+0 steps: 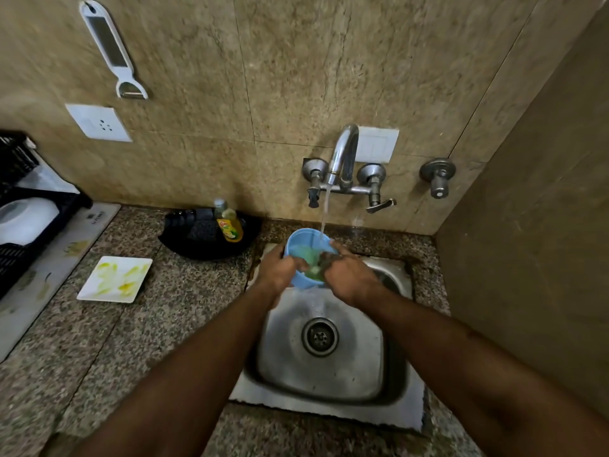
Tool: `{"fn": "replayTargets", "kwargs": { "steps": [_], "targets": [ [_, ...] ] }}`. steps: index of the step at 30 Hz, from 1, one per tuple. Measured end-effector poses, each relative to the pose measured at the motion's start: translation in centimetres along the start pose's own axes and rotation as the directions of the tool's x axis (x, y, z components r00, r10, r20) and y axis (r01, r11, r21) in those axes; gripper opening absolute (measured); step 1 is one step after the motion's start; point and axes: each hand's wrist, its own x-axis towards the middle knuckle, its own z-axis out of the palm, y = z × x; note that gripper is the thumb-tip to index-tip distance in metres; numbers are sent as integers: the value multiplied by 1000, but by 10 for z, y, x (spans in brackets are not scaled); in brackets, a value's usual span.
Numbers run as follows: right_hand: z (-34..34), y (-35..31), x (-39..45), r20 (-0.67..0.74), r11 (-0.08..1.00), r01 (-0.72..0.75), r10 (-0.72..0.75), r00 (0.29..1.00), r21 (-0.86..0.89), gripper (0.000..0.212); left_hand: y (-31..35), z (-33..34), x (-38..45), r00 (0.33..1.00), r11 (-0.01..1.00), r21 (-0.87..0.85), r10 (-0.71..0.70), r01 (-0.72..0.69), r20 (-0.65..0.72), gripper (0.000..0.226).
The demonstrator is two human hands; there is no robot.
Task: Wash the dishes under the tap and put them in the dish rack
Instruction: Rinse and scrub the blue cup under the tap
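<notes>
The left hand (278, 267) grips a blue cup (304, 255) by its side under the running tap (342, 159); the right hand (349, 275) pinches a green sponge (313, 270) inside it, above the sink (329, 357).

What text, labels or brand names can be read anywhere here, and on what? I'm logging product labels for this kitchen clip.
Dish soap bottle: a red and yellow label with a short red logo, too blurred to read with certainty.
Pale mat under the dish rack: a small dark mark with a line of print, too small to read.
Nothing else in view carries legible writing.
</notes>
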Motion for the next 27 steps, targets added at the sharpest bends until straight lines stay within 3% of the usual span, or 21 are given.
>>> {"fn": "replayTargets", "kwargs": {
  "steps": [2, 4, 8, 11, 14, 16, 19, 21, 24, 27],
  "targets": [
    [0, -8, 3, 30, 997, 6, -8, 1000, 72, 38, -8, 8, -8, 991, 994, 13, 108, -107, -79, 59],
    [4, -6, -4, 39, 993, 71, -75, 996, 97, 34, -17, 3, -11, 977, 982, 108, 170, -157, -127, 64],
    [21, 21, -13, -65, 980, 193, -196, 979, -41, 24, -4, -19, -1, 999, 977, 211, -34, 24, 42, 35],
    [10, 12, -6, -78, 992, 113, -117, 990, -46, 28, 0, -15, 4, 1000, 989, 149, 21, -24, 23, 35],
    [4, -7, -1, -15, 999, 32, -31, 999, 25, 32, -11, 3, -6, 984, 989, 45, 146, -142, -106, 63],
    [10, -4, -8, 6, 997, 66, -66, 998, 28, 30, -18, 5, -9, 982, 987, 27, 158, -156, -101, 64],
    [11, 14, -15, 19, 989, 138, -138, 990, -57, 42, -13, -9, -1, 999, 999, 42, -17, 15, 35, 50],
    [10, 22, -13, 28, 982, 151, -148, 989, -115, 33, -4, -15, 5, 989, 992, 96, -89, 78, 117, 43],
    [4, 16, -3, -41, 996, 50, -54, 998, -75, 35, 6, -4, 5, 999, 1000, 30, 6, -7, 36, 44],
    [-5, -2, -1, -182, 999, 13, -4, 983, 49, 25, -14, 12, 2, 991, 995, -39, 91, -95, -94, 58]
  ]
}}
